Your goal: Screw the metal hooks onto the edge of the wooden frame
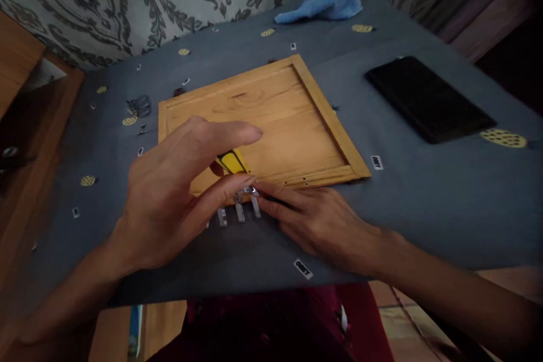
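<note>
At the frame's centre, a wooden panel (271, 124) is laid on the surface (339, 249). A yellow tool (232, 162) is held in the half-open left hand's (182, 192) curled fingers; metal clips (240, 212) are met by the nearly closed right hand (318, 220), grip unclear.

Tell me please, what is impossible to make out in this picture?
All in the head view:
- Yellow item: partly covered by the left hand; its full shape is unclear.
- Board: near-left corner behind the same hand.
- Whatever the right hand's fingertips touch: too small.
- Dark bundle: too blurred to identify.
</note>
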`<state>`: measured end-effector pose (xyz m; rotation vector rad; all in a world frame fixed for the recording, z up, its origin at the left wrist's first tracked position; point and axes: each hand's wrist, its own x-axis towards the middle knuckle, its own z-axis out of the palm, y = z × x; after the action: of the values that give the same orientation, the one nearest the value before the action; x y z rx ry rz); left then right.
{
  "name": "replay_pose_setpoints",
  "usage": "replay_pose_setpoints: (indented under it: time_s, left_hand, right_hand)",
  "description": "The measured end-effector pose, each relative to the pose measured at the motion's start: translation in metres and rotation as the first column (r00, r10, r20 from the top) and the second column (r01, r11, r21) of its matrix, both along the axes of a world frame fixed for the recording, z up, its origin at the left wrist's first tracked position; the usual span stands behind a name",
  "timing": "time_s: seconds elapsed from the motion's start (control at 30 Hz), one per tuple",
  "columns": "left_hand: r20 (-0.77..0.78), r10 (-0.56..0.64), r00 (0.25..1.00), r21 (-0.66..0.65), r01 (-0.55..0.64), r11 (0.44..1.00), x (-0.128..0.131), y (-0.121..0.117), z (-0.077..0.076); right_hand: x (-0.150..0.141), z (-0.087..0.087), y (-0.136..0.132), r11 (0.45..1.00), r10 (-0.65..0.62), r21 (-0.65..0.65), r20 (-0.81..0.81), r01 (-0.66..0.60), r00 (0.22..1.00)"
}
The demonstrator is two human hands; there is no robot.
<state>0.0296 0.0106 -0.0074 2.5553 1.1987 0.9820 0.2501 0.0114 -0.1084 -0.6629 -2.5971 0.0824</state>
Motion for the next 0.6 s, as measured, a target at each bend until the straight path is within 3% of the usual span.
replay_pose_setpoints:
  time_s: [0.17,0.37,0.47,0.6]
  left_hand:
    - [0.089,-0.01,0.996,-0.159,0.024,0.987,-0.003,0.0014,0.0037]
    - [-0.008,0.011,1.0,0.044,-0.011,0.999,0.0019,0.0017,-0.0013]
    - [0.037,0.072,0.997,-0.084,-0.069,0.994,0.0007,0.0008,0.002]
    - [0.075,0.021,0.997,-0.232,-0.003,0.973,-0.0037,0.001,0.0068]
  right_hand:
    - [0.0,-0.002,-0.0001,0.999,0.008,-0.035,0.023,-0.007,1.0]
    - [0.0001,-0.0012,-0.0002,1.0,-0.004,-0.016,0.007,0.004,1.0]
    - [0.0001,-0.0013,-0.0001,1.0,0.002,-0.03,0.025,-0.002,1.0]
    - [-0.0006,-0.0008,0.0002,0.999,0.001,-0.033,0.014,-0.001,1.0]
